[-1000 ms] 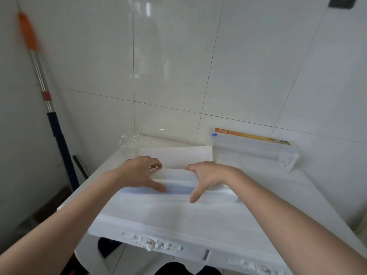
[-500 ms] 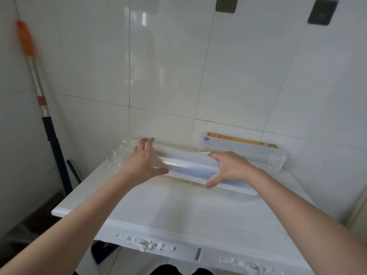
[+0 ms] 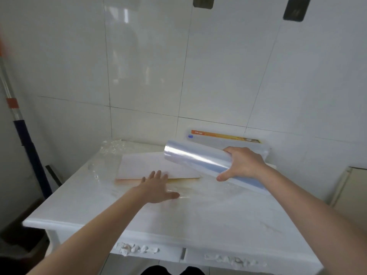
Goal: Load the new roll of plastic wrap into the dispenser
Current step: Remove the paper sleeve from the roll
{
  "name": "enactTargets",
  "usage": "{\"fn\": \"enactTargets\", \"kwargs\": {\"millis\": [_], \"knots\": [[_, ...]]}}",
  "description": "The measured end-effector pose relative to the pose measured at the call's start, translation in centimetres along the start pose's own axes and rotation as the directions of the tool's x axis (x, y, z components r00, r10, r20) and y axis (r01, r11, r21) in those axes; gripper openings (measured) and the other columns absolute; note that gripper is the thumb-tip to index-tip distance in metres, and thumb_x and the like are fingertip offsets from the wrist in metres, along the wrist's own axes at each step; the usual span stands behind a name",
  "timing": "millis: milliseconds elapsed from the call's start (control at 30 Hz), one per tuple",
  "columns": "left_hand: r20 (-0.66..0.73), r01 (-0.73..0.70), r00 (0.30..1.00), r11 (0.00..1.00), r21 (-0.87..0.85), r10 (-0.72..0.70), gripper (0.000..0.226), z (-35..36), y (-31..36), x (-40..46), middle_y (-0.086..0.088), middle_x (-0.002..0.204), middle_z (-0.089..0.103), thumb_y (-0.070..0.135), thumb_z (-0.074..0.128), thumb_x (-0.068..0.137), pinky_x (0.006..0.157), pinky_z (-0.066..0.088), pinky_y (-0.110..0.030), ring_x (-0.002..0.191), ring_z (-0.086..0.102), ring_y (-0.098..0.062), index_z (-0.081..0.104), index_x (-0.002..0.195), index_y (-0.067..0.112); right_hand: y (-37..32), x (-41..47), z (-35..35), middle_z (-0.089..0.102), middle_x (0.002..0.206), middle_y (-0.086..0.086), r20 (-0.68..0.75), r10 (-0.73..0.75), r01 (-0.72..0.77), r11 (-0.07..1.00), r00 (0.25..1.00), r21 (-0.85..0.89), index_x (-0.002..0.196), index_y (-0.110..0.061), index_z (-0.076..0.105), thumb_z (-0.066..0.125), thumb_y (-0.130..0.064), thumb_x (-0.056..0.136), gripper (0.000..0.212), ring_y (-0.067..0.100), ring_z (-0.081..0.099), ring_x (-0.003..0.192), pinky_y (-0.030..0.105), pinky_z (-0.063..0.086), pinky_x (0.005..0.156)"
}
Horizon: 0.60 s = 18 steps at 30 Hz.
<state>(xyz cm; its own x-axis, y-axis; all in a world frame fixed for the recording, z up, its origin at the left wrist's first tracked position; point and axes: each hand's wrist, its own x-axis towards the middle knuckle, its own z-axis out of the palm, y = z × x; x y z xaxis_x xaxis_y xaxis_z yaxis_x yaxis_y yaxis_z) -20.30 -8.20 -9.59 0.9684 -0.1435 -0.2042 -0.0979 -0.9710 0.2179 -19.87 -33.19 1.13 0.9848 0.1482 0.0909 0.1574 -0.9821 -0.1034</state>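
A glossy, pale blue roll of plastic wrap [image 3: 196,157] is lifted off the white table [image 3: 178,219], tilted with its left end higher. My right hand [image 3: 241,163] grips it near the middle. My left hand [image 3: 156,186] lies flat and open on the tabletop beside a white sheet of paper [image 3: 151,165]. Behind the roll, against the wall, stands the clear dispenser box [image 3: 224,138] with an orange label strip; its lower part is hidden by the roll and my right hand.
Crumpled clear film [image 3: 113,148] lies at the table's back left corner. A mop handle [image 3: 21,128] leans in the left corner. Two dark hooks [image 3: 203,2] hang on the tiled wall. A beige panel [image 3: 349,191] stands at the right.
My left hand has let go of the roll and dropped flat onto the table. My right hand has raised the roll alone and swung it to the right, uncovering the paper.
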Motion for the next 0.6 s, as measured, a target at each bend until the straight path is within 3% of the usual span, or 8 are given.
{"fn": "enactTargets", "kwargs": {"millis": [167,367,600], "knots": [[0.028,0.014,0.999,0.993,0.114,-0.017,0.078,1.2,-0.1,1.7,-0.006,0.161,-0.009,0.069,0.027,0.088,0.116,0.006,-0.056,0.147,-0.005,-0.036,0.003,0.151,0.030,0.6,0.2,0.7,0.058,0.122,-0.009,-0.032,0.022,-0.022,1.000,0.999,0.000,0.129,-0.029,0.046,0.078,-0.063,0.050,0.092,0.018,0.054,0.111,0.034,0.046,0.082],[0.003,0.096,0.995,0.988,0.120,-0.097,0.072,1.7,-2.3,2.0,-0.001,0.161,-0.014,0.067,0.019,0.091,0.118,0.004,-0.052,0.148,-0.009,-0.032,-0.005,0.151,0.035,0.7,1.0,0.8,0.054,0.130,-0.007,-0.035,0.034,-0.034,0.999,0.999,-0.002,0.135,-0.025,0.042,0.079,-0.059,0.054,0.096,0.019,0.050,0.120,0.036,0.043,0.086],[-0.084,0.245,0.968,0.959,0.140,-0.235,0.058,0.4,-7.0,2.1,-0.002,0.158,0.007,0.054,0.020,0.097,0.111,0.025,-0.050,0.144,0.013,-0.032,0.008,0.150,0.034,-0.6,2.3,1.5,0.055,0.128,-0.009,-0.034,0.053,-0.051,0.997,0.998,0.060,0.133,-0.026,0.044,0.079,-0.059,0.053,0.093,0.018,0.051,0.119,0.033,0.040,0.082]]}}
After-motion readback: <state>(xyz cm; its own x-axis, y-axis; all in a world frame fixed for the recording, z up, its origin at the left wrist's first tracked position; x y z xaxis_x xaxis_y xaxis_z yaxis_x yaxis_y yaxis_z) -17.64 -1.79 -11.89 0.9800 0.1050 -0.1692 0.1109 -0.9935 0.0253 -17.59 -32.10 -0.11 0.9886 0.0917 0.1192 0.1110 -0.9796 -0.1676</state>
